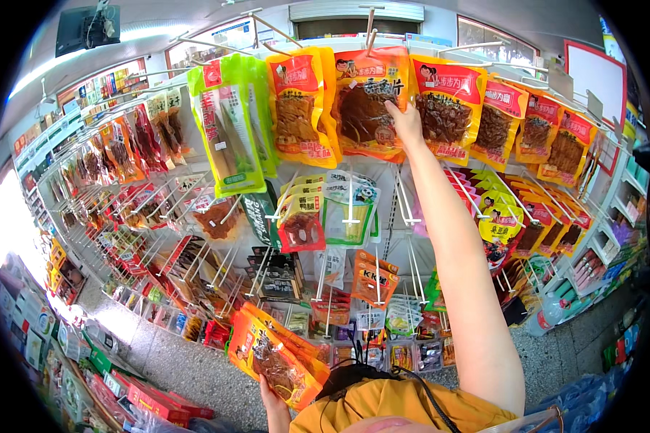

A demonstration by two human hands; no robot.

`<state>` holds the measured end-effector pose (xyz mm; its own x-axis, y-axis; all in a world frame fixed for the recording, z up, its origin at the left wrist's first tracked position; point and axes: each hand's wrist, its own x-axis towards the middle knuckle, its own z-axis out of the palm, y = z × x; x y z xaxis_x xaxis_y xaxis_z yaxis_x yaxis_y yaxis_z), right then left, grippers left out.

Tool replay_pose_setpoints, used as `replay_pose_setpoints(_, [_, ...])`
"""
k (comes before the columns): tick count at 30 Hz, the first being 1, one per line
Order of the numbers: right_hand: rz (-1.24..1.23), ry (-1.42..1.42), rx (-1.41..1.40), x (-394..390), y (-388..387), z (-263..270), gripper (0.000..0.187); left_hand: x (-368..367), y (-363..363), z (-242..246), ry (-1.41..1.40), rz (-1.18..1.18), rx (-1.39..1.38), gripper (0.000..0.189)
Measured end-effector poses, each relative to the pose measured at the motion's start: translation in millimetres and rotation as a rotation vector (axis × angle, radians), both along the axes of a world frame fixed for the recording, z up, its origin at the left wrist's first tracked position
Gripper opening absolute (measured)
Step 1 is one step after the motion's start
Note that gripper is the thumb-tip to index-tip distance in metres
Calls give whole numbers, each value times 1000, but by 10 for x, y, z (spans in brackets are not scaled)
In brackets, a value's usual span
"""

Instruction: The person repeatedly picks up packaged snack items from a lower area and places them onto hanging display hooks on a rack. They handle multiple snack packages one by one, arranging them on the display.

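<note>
My right hand [408,125] is raised on an outstretched arm to the top row of a display rack. Its thumb presses the front of an orange snack packet [365,119] near the right edge, while the other fingers are hidden. That packet hangs from a metal peg [371,40] and shows brown food through a clear window. Low in front of me, my left hand [273,403] grips a small stack of similar orange packets [276,360], tilted, thumb on the front one. Yellow-orange packets [301,108] hang to the left of my right hand, and another [448,108] to its right.
Green packets [225,130] hang farther left on the top row. Bare white hooks [351,214] stick out below, among more hanging packets [300,216]. Clear bins [401,357] line the rack's foot. Red boxes [154,403] lie at lower left on the speckled floor [168,373].
</note>
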<state>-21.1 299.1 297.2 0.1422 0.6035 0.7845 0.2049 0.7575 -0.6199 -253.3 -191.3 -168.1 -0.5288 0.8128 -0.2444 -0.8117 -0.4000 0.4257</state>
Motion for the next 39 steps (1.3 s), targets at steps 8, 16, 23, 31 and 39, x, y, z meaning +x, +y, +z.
replay_pose_setpoints(8, [-67, -184, -85, 279, -908, 362, 29, -36, 67, 208, 11, -113, 15, 43])
replay_pose_setpoints(16, [147, -158, -126, 547, -1689, 574, 29, -33, 183, 389, 28, -154, -47, 44])
replay_pose_setpoints(23, [262, -94, -83, 660, -2438, 634, 29, -82, 193, 418, 70, -212, -9, 42])
replay_pose_setpoints(31, [280, -142, -85, 644, -3057, 512, 30, -135, 202, 517, 52, -224, 80, 40])
replay_pose_setpoints(39, [325, -673, -204, -242, -3469, -985, 30, -600, -91, 676, 144, -104, 318, 47])
